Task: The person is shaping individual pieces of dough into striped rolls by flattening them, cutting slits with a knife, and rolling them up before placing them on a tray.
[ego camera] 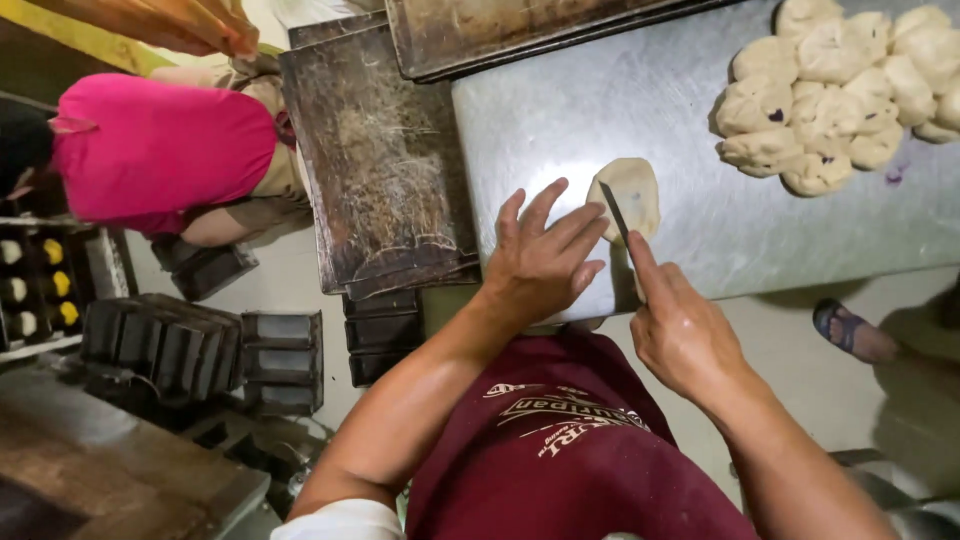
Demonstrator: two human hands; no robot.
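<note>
A flattened oval piece of pale dough (632, 196) lies on the steel table (600, 100). My left hand (545, 255) rests flat beside the dough with its fingers spread, fingertips at the dough's left edge. My right hand (680, 325) grips a thin dark knife (616, 214), and the blade lies across the dough's lower part. A heap of several filled dough balls (840, 90), some showing purple filling, sits at the table's far right.
Dark worn baking trays (380, 160) are stacked left of the table, another at the top (500, 30). A person in a pink top (160, 145) crouches at left near black loaf tins (160, 345). A sandalled foot (850, 328) stands at right.
</note>
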